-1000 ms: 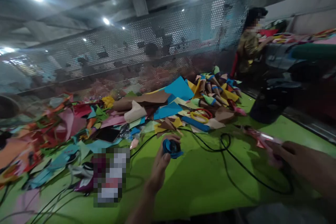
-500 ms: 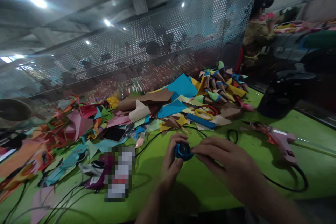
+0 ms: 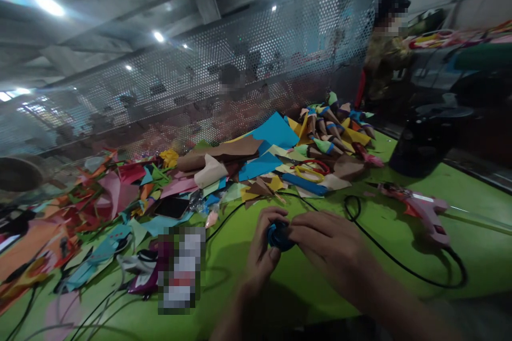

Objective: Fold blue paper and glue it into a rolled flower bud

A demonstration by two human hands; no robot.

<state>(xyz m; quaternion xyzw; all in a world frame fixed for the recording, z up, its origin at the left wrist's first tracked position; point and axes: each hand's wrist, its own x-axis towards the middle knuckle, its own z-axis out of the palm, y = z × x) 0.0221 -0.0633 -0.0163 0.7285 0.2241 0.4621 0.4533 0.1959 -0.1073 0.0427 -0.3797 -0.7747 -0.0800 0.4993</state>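
A small dark blue rolled coil [image 3: 280, 235], paper or felt by its look, is held above the green table [image 3: 224, 298]. My left hand [image 3: 264, 256] curls around its left side, thumb in front and fingers behind. Against its right side press the bunched fingertips of my right hand [image 3: 332, 237], which cover part of the rim. To the right lies a pink glue gun [image 3: 430, 210] with a black cord. Behind my hands are a blue-handled tool [image 3: 306, 184] and scissors with yellow and red handles [image 3: 310, 173].
Coloured sheets and scraps [image 3: 116, 192] heap up on the left and behind. Several brown cones [image 3: 330, 128] are piled at the back. A dark bin-like container [image 3: 426, 141] stands at the right. Beyond a perforated metal screen [image 3: 240, 64], a person [image 3: 384, 58] is at the right.
My right fingers have moved further over the coil and hide more of it. The glue gun's cord has shifted its loop. The view has turned slightly.
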